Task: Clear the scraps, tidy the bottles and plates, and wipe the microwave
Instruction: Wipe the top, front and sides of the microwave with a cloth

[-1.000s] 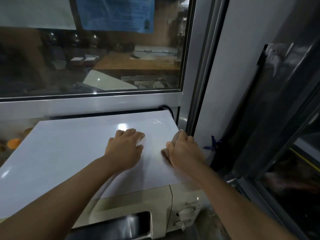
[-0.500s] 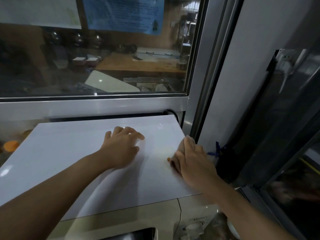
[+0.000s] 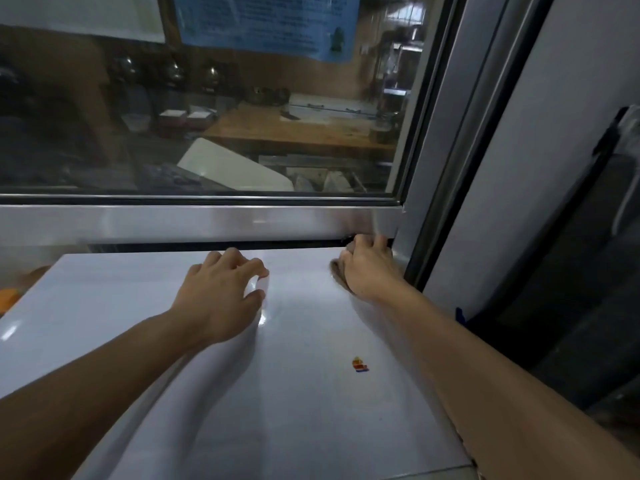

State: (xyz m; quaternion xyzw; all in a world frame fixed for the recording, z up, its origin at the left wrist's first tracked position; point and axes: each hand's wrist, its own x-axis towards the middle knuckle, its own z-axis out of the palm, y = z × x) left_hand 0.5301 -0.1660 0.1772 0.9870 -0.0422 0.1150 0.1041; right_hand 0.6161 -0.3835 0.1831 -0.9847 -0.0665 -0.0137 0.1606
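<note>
I have my left hand [image 3: 221, 292] resting on the white top of the microwave [image 3: 298, 393], fingers loosely bent, holding nothing. My right hand [image 3: 369, 268] grips a crumpled cloth [image 3: 337, 271] at the top's far right corner, just below the window frame [image 3: 207, 223]. A small coloured sticker [image 3: 360, 364] sits nearer me.

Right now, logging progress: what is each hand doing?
Left hand: open, fingers resting on the microwave top.
Right hand: gripping a cloth at the back corner.
</note>
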